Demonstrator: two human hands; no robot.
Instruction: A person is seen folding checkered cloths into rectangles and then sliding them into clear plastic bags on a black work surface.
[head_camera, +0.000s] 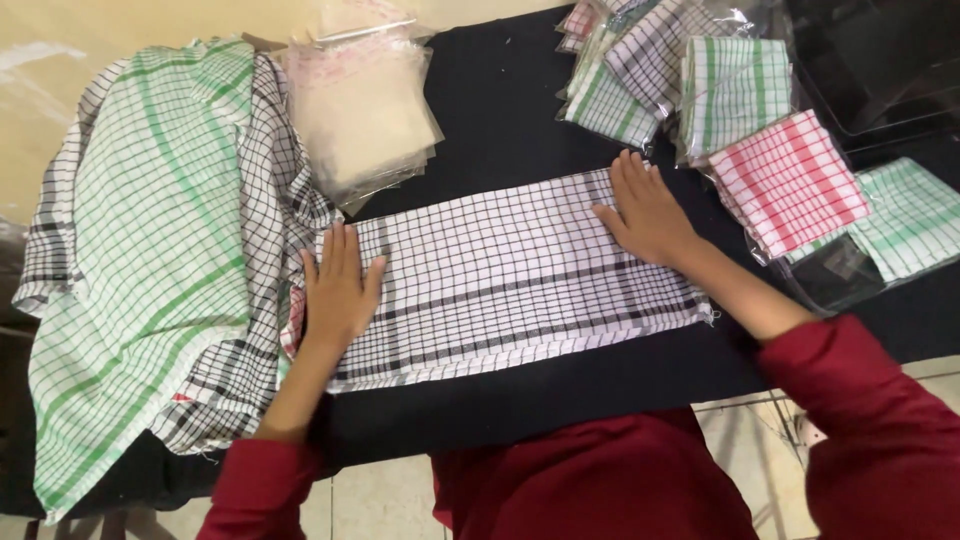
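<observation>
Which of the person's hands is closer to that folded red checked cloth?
The right. The right hand lies flat on the right end of the black checked cloth, just left of the red cloth. The left hand presses the cloth's far left end, by the unfolded pile.

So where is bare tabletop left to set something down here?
Free: the dark strip between the black-checked cloth and the near edge, and the patch between the clear bags and folded cloths. Crowded: the loose cloth pile on the left and the packed cloths on the right.
</observation>
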